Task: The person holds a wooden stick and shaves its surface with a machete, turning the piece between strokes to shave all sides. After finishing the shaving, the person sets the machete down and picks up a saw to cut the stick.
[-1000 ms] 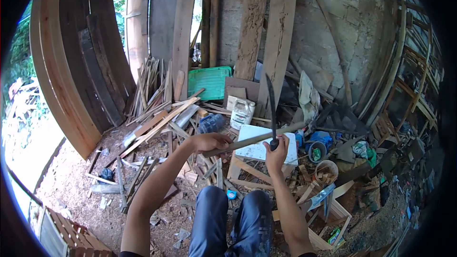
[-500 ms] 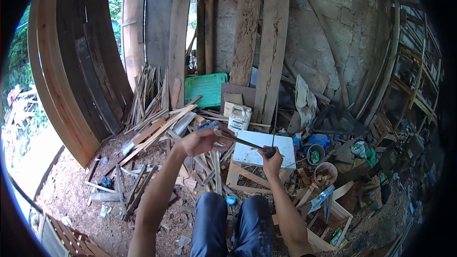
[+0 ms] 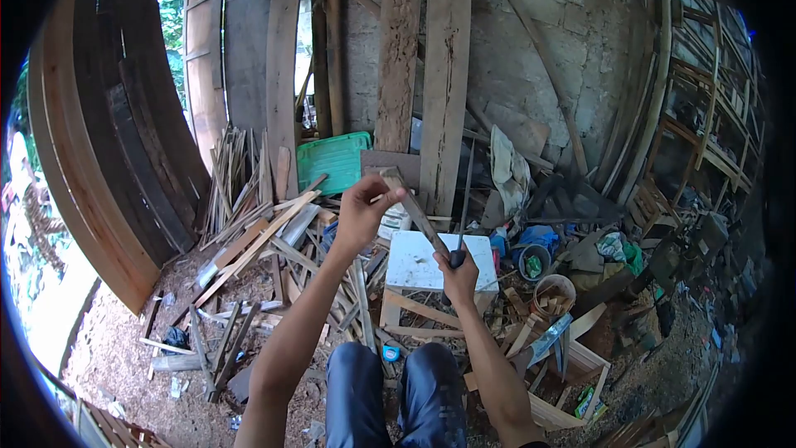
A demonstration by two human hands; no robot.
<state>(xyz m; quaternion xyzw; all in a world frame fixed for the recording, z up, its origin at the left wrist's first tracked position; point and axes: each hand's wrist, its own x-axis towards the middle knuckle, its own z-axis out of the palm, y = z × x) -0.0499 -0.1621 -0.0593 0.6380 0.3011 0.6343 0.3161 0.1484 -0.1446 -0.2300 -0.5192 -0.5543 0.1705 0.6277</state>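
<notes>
My right hand (image 3: 458, 276) is wrapped around the black handle of a tool with a long thin dark shaft (image 3: 466, 191), perhaps a file or screwdriver; the shaft points up. The same hand also grips the lower end of a flat grey-brown strip (image 3: 423, 222), whose material I cannot make out. The strip slants up and left. At its upper end is my left hand (image 3: 363, 214), fingers curled and thumb against the strip's edge. Behind the right hand stands a small table with a white top (image 3: 414, 250).
Scrap wood (image 3: 290, 236) lies heaped on the left. A green plastic lid (image 3: 333, 160) leans at the back, and a white jug (image 3: 395, 221) is partly hidden. To the right are a bucket (image 3: 554, 292) of offcuts and a handsaw (image 3: 541, 344). A blue tape measure (image 3: 390, 353) lies near my knees.
The strip has swung to a steeper angle, its upper end higher. My left hand has risen with it and its fingers have curled. The view has shifted slightly right.
</notes>
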